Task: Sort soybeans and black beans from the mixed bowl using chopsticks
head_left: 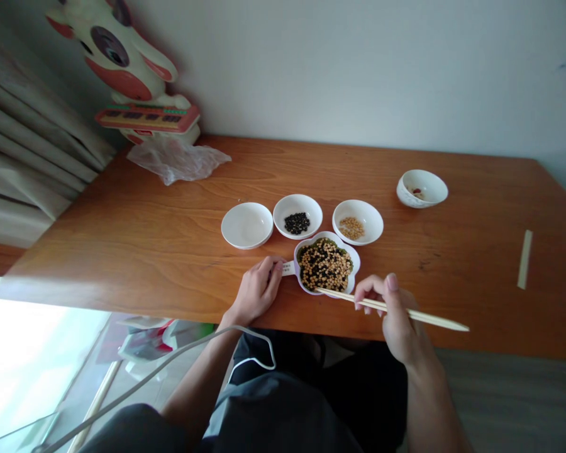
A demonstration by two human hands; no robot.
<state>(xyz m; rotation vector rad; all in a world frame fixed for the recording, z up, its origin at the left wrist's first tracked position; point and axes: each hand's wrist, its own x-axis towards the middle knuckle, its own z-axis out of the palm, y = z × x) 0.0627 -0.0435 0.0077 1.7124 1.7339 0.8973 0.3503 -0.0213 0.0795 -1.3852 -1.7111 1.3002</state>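
Observation:
My left hand (pixel 258 286) is closed around the short handle of a flower-shaped bowl (pixel 357 257) on the table. Mixed beans (pixel 324 264), dark and pale yellow with some green at the edge, fill this bowl. In my right hand (pixel 396 314) is a pair of chopsticks (pixel 424 316), their tips down among the beans at the bowl's near side. Just behind stand three white bowls: an empty one (pixel 246 225) at left, one (pixel 283 204) with black beans (pixel 297 223) in the middle, and one (pixel 373 220) with yellow beans (pixel 351 228) at right.
Farther back on the right of the wooden table (pixel 471 264) is a white bowl (pixel 429 187) with a few reddish and pale pieces. A paper strip (pixel 525 259) lies at far right. Back left are a plastic bag (pixel 182 162) and a cow-shaped toy keyboard (pixel 146 118). A cable (pixel 179 349) crosses my left arm.

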